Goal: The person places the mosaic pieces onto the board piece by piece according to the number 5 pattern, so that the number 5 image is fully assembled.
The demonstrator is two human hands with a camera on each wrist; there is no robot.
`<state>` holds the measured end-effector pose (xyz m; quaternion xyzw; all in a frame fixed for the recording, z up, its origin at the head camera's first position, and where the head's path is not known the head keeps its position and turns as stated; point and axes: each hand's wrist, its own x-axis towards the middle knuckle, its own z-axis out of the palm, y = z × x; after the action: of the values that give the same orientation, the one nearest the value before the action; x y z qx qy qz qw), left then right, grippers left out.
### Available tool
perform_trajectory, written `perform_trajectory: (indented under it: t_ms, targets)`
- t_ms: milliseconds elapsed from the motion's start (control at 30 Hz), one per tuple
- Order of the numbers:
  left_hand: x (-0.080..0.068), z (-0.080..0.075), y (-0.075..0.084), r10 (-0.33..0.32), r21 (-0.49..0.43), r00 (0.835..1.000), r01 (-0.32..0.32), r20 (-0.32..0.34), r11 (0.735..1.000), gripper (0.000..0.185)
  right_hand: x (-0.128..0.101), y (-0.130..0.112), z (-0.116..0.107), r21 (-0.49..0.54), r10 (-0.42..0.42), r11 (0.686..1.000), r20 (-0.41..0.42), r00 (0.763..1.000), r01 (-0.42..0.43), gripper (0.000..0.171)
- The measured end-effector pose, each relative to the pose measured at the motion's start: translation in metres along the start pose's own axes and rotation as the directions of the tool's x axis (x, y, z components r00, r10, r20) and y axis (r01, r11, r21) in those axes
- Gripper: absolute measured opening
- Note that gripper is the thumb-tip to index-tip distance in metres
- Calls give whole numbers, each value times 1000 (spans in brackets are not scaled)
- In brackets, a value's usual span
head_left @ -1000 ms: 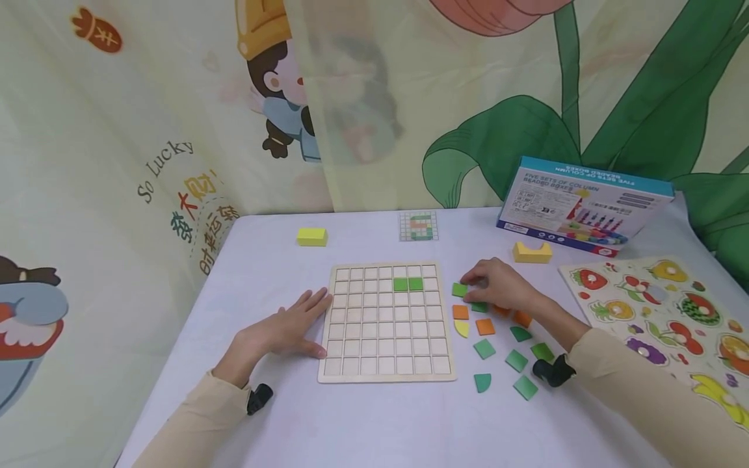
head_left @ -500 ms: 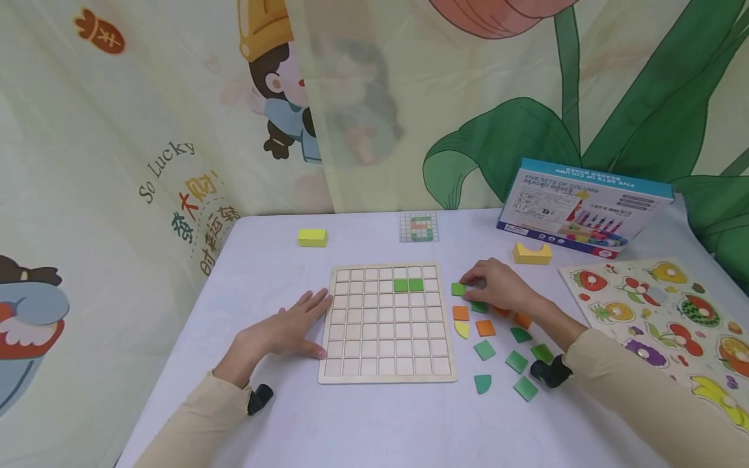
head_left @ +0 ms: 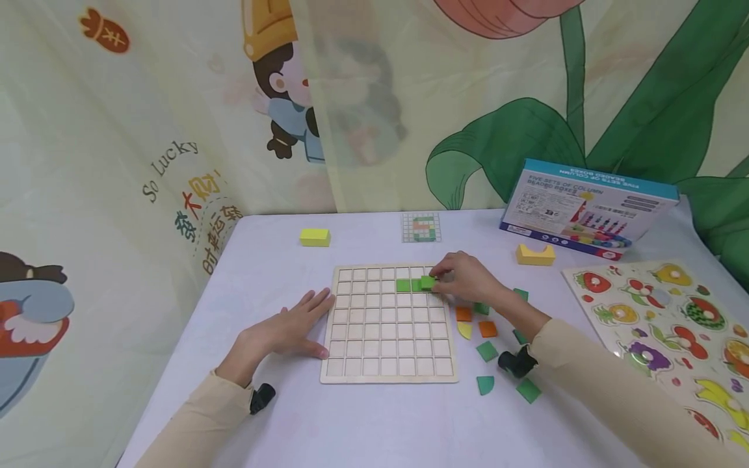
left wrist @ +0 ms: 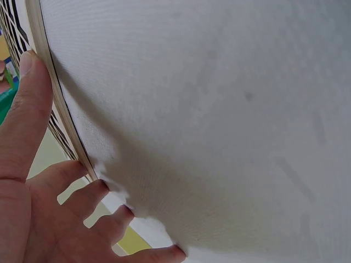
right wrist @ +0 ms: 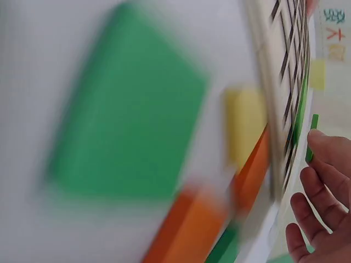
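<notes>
A wooden grid board [head_left: 389,380] lies on the white table, with two light green square tiles [head_left: 403,285] side by side in its second row. My right hand [head_left: 468,276] pinches another light green tile [head_left: 428,283] between thumb and index finger, over the board's right edge; it overlaps the neighbouring tile in the head view. In the right wrist view that held tile [right wrist: 313,137] shows edge-on. My left hand [head_left: 287,325] rests at the board's left edge, fingers spread, and in the left wrist view its thumb [left wrist: 34,82] touches the wooden rim.
Loose orange tiles [head_left: 487,329], green tiles [head_left: 487,351] and a yellow quarter-round [head_left: 464,330] lie right of the board. Behind it are a pattern card [head_left: 421,228], a yellow block [head_left: 315,237], a yellow arch block [head_left: 535,255] and a box [head_left: 585,208]. A fruit puzzle [head_left: 661,312] lies far right.
My right hand has picked up a light green tile from the pile and carried it left over the board's second row. The left hand stays at the board's edge.
</notes>
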<state>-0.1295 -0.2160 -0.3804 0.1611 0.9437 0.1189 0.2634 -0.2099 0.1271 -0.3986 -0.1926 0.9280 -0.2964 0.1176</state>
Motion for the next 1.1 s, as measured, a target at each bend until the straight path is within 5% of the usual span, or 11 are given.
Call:
perform_trajectory:
  t_ms: [333,667,1100]
  targets:
    - [4,1,3,-1,-6,1000,1,7,1000,102,22,-40,30,-108,-145,984,-18,989,142,24]
    - [3,-1,6,-2,2,1000,2,5,1000,101,28,-48,39,-165,-131,979,-65,989,118,25]
    - [1,2,-2,-4,-22,1000,4,-8,1000,102,31,-53,42,-77,-94,993,-34,995,91,26]
